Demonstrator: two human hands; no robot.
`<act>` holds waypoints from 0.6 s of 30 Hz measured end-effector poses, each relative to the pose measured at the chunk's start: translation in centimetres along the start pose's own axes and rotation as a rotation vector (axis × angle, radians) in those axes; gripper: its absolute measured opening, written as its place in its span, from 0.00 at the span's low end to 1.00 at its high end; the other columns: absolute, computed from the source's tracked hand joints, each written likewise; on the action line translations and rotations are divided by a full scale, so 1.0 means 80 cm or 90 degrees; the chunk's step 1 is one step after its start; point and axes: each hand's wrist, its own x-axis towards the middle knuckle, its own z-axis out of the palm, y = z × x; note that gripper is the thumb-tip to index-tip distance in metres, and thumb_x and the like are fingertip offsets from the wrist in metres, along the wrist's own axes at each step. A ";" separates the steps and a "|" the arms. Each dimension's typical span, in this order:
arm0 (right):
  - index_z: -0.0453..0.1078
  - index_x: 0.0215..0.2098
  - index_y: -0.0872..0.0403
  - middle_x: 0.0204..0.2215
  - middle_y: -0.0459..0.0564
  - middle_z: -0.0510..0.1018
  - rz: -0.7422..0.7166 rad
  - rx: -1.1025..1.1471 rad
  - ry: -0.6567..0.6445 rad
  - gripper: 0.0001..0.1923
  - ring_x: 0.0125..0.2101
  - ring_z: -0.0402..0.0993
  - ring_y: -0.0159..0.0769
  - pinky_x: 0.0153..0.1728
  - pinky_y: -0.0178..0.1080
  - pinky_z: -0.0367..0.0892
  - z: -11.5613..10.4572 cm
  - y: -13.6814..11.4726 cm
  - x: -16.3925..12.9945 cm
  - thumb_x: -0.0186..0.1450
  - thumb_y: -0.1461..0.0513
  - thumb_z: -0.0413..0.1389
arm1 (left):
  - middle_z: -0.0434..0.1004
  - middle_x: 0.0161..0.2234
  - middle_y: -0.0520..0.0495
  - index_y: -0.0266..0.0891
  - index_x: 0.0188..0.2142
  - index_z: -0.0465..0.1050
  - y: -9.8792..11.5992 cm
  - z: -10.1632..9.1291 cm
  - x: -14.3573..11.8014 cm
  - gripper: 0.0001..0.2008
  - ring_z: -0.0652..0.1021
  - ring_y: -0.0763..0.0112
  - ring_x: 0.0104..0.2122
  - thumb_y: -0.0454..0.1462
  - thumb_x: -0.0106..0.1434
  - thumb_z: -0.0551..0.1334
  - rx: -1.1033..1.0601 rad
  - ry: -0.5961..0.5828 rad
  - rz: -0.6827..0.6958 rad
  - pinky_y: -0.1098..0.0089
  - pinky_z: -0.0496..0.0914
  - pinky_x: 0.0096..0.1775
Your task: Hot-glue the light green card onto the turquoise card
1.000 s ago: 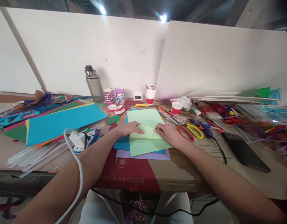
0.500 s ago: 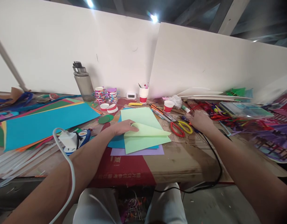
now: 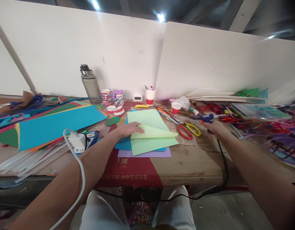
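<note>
So our left hand (image 3: 130, 129) has thumb and forefinger clamped on the left end of a fold in a pale green rectangular paper sheet (image 3: 147, 116), which lies right in front of us. We reckon that grip stops the fold flopping flat; its right end, away from those fingers, gapes a bit. A flat purple paper sheet (image 3: 124, 154) pokes out below the fingertips, on our side. Off to the right, our right hand (image 3: 216, 127) has its fingers wrapped round the handle of a blue pistol-shaped plastic glue gun (image 3: 207, 118), nozzle aimed left, probably just the natural way to grip it. Some of those fingers are hidden.

Other clutter, left to right: clear rod-shaped plastic sticks (image 3: 29, 161) well left of the left fingers, then a white boxy plastic charger (image 3: 77, 143) whose thin white cable (image 3: 82, 172) crosses our left forearm (snag risk, imo). Metal scissors with red and yellow loops (image 3: 187, 127), one pair or two we can't tell, sit between both hands' fingers, kinda in the way. A black rubbery cord (image 3: 226, 163) hangs below the right fingers.
</note>
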 end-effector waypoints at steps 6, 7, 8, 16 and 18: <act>0.63 0.43 0.53 0.34 0.50 0.74 -0.097 0.262 -0.120 0.15 0.29 0.73 0.35 0.31 0.37 0.72 -0.020 -0.053 -0.083 0.55 0.65 0.52 | 0.76 0.47 0.44 0.40 0.43 0.75 -0.002 0.001 0.001 0.24 0.72 0.51 0.50 0.45 0.46 0.65 0.001 -0.006 0.009 0.63 0.66 0.48; 0.62 0.43 0.53 0.32 0.49 0.74 -0.137 0.289 -0.159 0.16 0.29 0.73 0.35 0.32 0.37 0.72 -0.024 -0.065 -0.103 0.55 0.65 0.52 | 0.76 0.47 0.44 0.40 0.43 0.75 -0.002 0.001 0.001 0.24 0.72 0.51 0.50 0.46 0.45 0.65 0.002 -0.005 0.011 0.64 0.66 0.48; 0.62 0.44 0.52 0.31 0.49 0.75 -0.171 0.297 -0.211 0.17 0.29 0.73 0.36 0.33 0.38 0.71 -0.027 -0.076 -0.122 0.55 0.64 0.52 | 0.76 0.47 0.44 0.40 0.43 0.75 -0.003 0.001 0.002 0.24 0.71 0.50 0.50 0.46 0.45 0.65 0.002 -0.003 0.013 0.64 0.66 0.48; 0.59 0.55 0.54 0.32 0.50 0.76 -0.364 0.114 -0.352 0.22 0.32 0.73 0.40 0.35 0.40 0.68 -0.001 -0.106 -0.181 0.61 0.60 0.50 | 0.75 0.48 0.44 0.41 0.43 0.76 -0.011 0.000 0.005 0.26 0.71 0.50 0.51 0.49 0.46 0.67 0.013 0.005 0.020 0.63 0.64 0.51; 0.60 0.54 0.54 0.40 0.53 0.76 -0.406 0.054 -0.288 0.22 0.40 0.72 0.42 0.41 0.41 0.67 0.007 -0.102 -0.178 0.61 0.61 0.50 | 0.76 0.47 0.44 0.41 0.42 0.76 -0.014 0.001 0.007 0.26 0.70 0.51 0.51 0.50 0.45 0.67 -0.010 -0.015 0.039 0.63 0.63 0.51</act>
